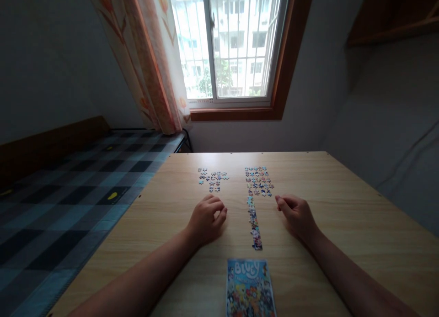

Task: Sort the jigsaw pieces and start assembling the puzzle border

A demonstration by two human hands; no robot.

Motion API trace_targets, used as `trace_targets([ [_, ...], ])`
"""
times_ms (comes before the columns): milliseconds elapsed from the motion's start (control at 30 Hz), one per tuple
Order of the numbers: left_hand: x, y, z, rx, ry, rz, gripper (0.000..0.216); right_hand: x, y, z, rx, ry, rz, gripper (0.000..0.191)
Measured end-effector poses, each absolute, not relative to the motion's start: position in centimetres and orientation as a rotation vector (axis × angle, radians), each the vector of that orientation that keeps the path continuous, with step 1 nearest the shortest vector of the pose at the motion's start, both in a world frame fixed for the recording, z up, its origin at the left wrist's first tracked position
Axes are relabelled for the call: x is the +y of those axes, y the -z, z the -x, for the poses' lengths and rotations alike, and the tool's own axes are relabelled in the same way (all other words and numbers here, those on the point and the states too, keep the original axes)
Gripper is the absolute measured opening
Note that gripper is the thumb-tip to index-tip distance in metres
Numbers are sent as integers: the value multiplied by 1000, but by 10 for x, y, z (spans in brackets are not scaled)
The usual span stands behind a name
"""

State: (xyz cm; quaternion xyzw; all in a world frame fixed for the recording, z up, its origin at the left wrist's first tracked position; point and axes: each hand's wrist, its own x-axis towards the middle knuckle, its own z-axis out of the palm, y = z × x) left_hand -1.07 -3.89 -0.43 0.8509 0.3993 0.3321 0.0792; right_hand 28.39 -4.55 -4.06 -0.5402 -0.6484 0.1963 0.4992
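Note:
My left hand (208, 220) rests on the table with its fingers curled and the thumb close to the index finger; nothing shows between them. Just beyond it lies a loose group of jigsaw pieces (215, 179). My right hand (297, 215) is closed, thumb against the curled fingers, and whatever may be in its grip is hidden. Ahead and to the left of that hand are rows of jigsaw pieces (259, 181). Between both hands runs a narrow joined strip of puzzle (254, 223). Nearer to me lies a colourful Bluey picture sheet or box (250, 289).
The light wooden table (343, 262) spans the foreground. Along its left side stands a bed with a checked cover (68, 207). A barred window (236, 47) and a floral curtain (151, 56) are at the back. A wooden shelf (394, 29) hangs upper right.

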Motion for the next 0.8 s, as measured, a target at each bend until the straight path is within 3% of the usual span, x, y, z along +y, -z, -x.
trace_targets([
  [133,-45,9,-1,1331,-859,-2757,18,-48,35,-277,-1730,-317,1252,44],
  [567,34,26,-42,2122,-453,-2512,57,-42,37,-270,-1894,58,1256,24],
  [800,27,29,-42,2011,-583,-2632,35,-43,38,-265,-1976,122,1332,13],
])
